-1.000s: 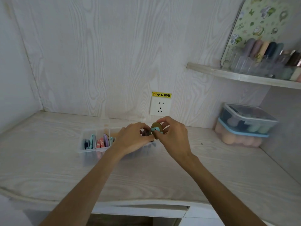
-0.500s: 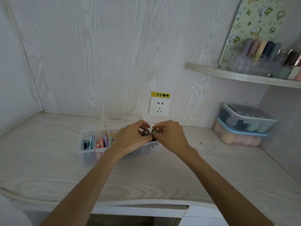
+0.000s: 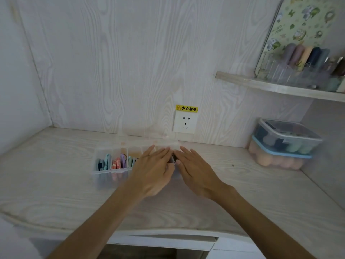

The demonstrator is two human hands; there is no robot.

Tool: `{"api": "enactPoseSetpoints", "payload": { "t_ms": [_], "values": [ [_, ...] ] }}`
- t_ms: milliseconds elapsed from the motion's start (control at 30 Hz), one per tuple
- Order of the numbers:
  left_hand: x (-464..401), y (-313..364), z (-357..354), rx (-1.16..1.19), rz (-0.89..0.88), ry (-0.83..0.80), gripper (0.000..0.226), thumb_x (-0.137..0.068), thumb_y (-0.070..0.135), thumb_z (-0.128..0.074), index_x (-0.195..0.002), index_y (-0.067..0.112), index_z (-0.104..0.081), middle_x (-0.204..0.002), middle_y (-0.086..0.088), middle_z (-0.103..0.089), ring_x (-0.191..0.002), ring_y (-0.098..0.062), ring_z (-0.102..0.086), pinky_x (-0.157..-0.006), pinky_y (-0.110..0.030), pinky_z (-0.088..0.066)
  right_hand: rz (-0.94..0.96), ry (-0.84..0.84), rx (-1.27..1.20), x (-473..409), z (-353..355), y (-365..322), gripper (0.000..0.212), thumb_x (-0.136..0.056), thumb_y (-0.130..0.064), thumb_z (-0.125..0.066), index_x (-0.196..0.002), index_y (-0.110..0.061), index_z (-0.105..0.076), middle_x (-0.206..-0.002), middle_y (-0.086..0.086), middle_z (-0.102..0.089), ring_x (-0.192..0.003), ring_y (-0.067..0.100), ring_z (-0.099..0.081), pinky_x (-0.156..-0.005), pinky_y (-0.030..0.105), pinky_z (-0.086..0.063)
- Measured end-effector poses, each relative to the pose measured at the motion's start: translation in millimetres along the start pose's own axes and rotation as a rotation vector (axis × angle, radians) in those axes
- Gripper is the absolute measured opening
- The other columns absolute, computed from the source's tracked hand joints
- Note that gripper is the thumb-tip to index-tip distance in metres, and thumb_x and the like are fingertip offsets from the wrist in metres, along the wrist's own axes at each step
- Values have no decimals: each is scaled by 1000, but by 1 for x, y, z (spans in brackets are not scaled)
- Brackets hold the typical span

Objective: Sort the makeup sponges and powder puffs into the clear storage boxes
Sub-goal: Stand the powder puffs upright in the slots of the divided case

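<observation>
A person's two bare hands lie over the right half of a clear compartment box (image 3: 112, 161) standing near the back edge of a pale wood-grain surface (image 3: 56, 199), a little left of its middle. The left hand (image 3: 152, 171) is spread flat, fingers straight and close together, its grip slack and holding nothing, covering the box's middle cells. The right hand (image 3: 196, 171) mirrors it, fingers straight and pointing toward the back edge, its grip likewise loose and closed on nothing; the two hands' fingertips nearly meet over a dark item in the box that is mostly hidden and cannot be identified. Whether the palms press on the box or hover just above it cannot be told.

In the uncovered left cells, small powder puffs (image 3: 119, 162) stand on edge: blue and teal ones in the end cell, pink-patterned and purple ones in the next. The box's transparent lid (image 3: 162, 141) stands open behind the hands, toward the wall.

At the back right corner of the surface, two stacked lidded containers (image 3: 283, 144) hold rounded makeup sponges (image 3: 268, 160), peach ones below, darker and green ones above. A wall socket (image 3: 184, 122) with a yellow warning label sits just behind the box. A shelf (image 3: 276, 86) at upper right carries a clear rack with more sponges.
</observation>
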State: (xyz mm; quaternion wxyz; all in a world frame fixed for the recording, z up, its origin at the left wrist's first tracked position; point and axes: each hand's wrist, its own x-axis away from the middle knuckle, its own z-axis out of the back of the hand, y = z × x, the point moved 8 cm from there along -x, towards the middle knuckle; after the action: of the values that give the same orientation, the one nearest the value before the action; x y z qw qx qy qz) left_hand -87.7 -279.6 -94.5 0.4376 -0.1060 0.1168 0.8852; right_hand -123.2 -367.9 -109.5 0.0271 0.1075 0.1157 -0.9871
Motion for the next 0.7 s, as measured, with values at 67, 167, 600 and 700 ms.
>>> {"api": "enactPoseSetpoints", "payload": {
  "t_ms": [67, 167, 600, 700],
  "values": [
    [2, 0, -8, -62, -21, -26, 96, -66, 47, 20, -150, 14, -12, -158, 0, -15, -146, -8, -9, -111, -25, 17, -4, 9, 45, -3, 2, -1, 47, -104, -27, -15, -146, -18, -33, -152, -6, -35, -146, 7, -14, -119, 23, 2],
    [2, 3, -9, -169, -80, -28, 95, -73, 52, 23, -149, 9, -12, -157, -5, -18, -146, -13, -9, -117, -32, 14, 7, -31, 213, -6, 4, -5, 48, -104, -28, -13, -142, -19, -39, -147, -8, -43, -146, 9, -17, -121, 34, 5],
    [0, 2, -14, -77, 91, -79, 72, -92, 47, -5, -149, 4, 2, -159, -10, -4, -147, -21, 1, -120, -35, 6, -61, -73, 89, -3, 7, -1, 56, -100, -40, -4, -148, -20, -24, -156, -8, -21, -147, 8, -6, -118, 39, 9],
    [-2, 0, -13, -35, 95, -77, 70, -95, 45, -13, -149, 5, 7, -159, -10, -3, -147, -20, 0, -120, -35, 4, -26, -44, 51, -2, 3, -4, 52, -101, -37, -7, -150, -24, -18, -154, -10, -26, -146, 9, -12, -119, 41, 6]
  ]
}}
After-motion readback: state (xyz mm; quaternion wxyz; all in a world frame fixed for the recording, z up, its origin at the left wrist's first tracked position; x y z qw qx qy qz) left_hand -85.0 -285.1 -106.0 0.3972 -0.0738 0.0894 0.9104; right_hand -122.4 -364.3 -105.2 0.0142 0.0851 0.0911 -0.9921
